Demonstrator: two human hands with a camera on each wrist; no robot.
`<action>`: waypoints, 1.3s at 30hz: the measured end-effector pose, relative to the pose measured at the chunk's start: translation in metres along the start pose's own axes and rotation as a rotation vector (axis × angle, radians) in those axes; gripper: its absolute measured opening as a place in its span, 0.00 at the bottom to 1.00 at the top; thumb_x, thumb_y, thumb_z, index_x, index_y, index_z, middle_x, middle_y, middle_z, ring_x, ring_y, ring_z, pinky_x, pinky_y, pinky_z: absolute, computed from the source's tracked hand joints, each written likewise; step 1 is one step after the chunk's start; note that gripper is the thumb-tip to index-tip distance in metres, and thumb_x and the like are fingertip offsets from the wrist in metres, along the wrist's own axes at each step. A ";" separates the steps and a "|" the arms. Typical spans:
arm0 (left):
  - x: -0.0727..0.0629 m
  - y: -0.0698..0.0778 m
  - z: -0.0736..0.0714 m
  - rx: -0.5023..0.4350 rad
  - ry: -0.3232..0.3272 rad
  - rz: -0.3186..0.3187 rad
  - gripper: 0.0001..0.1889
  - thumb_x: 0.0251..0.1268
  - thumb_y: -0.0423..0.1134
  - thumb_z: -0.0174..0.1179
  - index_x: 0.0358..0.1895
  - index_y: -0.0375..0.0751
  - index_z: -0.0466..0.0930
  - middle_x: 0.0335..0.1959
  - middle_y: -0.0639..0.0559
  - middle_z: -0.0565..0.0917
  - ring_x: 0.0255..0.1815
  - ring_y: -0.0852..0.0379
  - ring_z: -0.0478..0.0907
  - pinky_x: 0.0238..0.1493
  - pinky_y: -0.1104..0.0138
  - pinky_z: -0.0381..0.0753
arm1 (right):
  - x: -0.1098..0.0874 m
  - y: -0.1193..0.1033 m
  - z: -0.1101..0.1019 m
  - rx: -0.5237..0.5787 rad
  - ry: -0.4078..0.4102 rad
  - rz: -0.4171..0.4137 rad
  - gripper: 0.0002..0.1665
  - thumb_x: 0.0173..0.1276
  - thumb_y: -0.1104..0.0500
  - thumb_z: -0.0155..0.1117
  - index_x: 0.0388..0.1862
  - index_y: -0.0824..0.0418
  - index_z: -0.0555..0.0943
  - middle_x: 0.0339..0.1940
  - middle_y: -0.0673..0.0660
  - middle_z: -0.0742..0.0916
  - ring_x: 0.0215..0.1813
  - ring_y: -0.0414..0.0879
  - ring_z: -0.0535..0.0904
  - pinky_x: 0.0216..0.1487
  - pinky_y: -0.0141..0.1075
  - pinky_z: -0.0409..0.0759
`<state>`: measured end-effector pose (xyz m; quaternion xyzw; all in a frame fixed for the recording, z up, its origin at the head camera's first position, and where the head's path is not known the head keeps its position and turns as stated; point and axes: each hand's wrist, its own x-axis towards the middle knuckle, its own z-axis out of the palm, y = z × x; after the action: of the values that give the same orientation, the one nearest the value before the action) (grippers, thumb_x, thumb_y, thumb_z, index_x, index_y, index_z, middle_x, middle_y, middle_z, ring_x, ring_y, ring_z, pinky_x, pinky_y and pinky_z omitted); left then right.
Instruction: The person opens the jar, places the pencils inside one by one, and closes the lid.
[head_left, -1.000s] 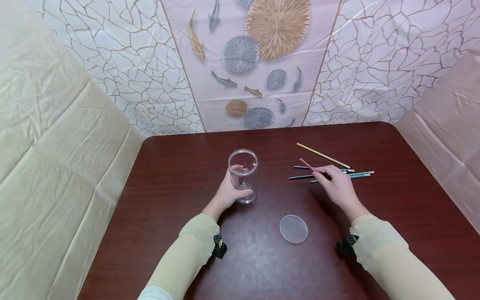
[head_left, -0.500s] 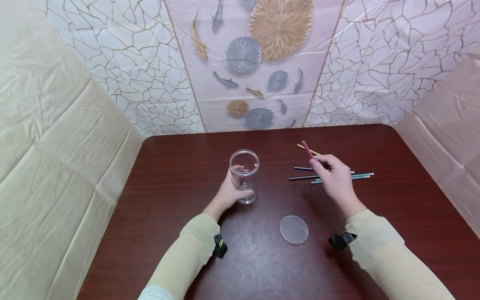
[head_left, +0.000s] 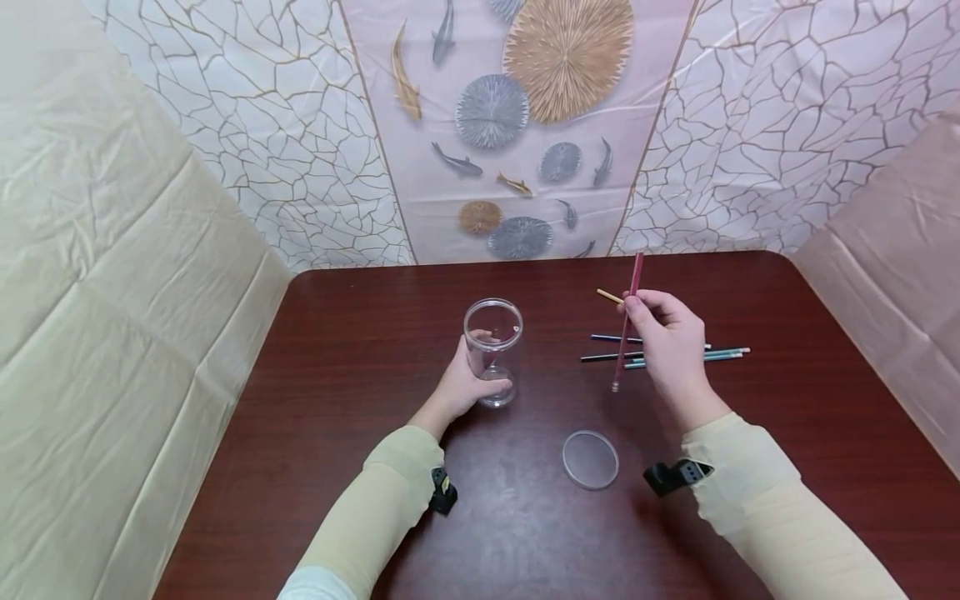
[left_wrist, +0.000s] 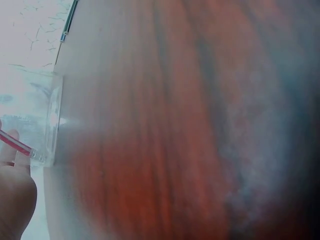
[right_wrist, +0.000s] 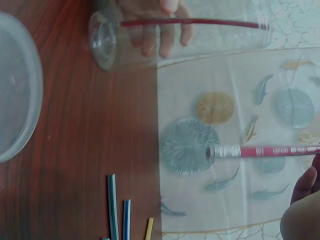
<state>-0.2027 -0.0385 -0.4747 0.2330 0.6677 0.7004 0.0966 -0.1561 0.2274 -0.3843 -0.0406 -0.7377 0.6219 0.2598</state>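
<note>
My left hand (head_left: 459, 385) grips a tall clear plastic jar (head_left: 493, 344) standing upright on the table, its thumb low across the front. One red pencil (right_wrist: 195, 21) stands inside the jar, seen through its wall in the right wrist view. My right hand (head_left: 669, 343) pinches another red pencil (head_left: 621, 360) between thumb and fingers. That pencil is raised nearly upright above the table, its eraser end down. A clear round lid (head_left: 590, 460) lies flat between the two forearms.
Beneath and behind my right hand lie a yellow pencil (head_left: 609, 295), a dark blue pencil (head_left: 606, 337), a black pencil (head_left: 598, 358) and teal pencils (head_left: 723, 357). A patterned cloth (head_left: 517, 192) hangs behind the table's far edge.
My right hand has lifted the red pencil off the group of pencils and turned it from slanted to nearly upright, drifting slightly left. My left hand keeps its grip on the jar.
</note>
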 end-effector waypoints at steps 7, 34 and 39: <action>0.000 0.000 -0.001 0.026 0.004 -0.022 0.42 0.43 0.19 0.68 0.62 0.27 0.52 0.62 0.30 0.65 0.62 0.52 0.66 0.60 0.70 0.61 | 0.002 -0.013 0.008 0.308 0.039 0.009 0.07 0.63 0.62 0.65 0.34 0.67 0.82 0.26 0.51 0.86 0.30 0.40 0.80 0.34 0.28 0.78; -0.002 0.003 -0.001 0.101 0.027 -0.047 0.41 0.43 0.21 0.69 0.62 0.29 0.54 0.60 0.37 0.69 0.62 0.51 0.67 0.63 0.65 0.60 | 0.001 -0.044 0.041 0.938 0.045 -0.025 0.02 0.64 0.72 0.59 0.32 0.73 0.76 0.27 0.65 0.85 0.26 0.48 0.82 0.30 0.34 0.80; -0.002 0.004 -0.001 0.100 0.028 -0.060 0.41 0.42 0.22 0.69 0.61 0.30 0.55 0.61 0.37 0.68 0.62 0.52 0.66 0.63 0.66 0.59 | 0.000 -0.042 0.045 0.931 0.047 -0.020 0.06 0.63 0.70 0.62 0.34 0.73 0.75 0.28 0.65 0.85 0.27 0.48 0.82 0.30 0.34 0.80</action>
<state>-0.2006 -0.0406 -0.4712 0.2074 0.7100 0.6660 0.0963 -0.1649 0.1774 -0.3489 0.0736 -0.3744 0.8831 0.2729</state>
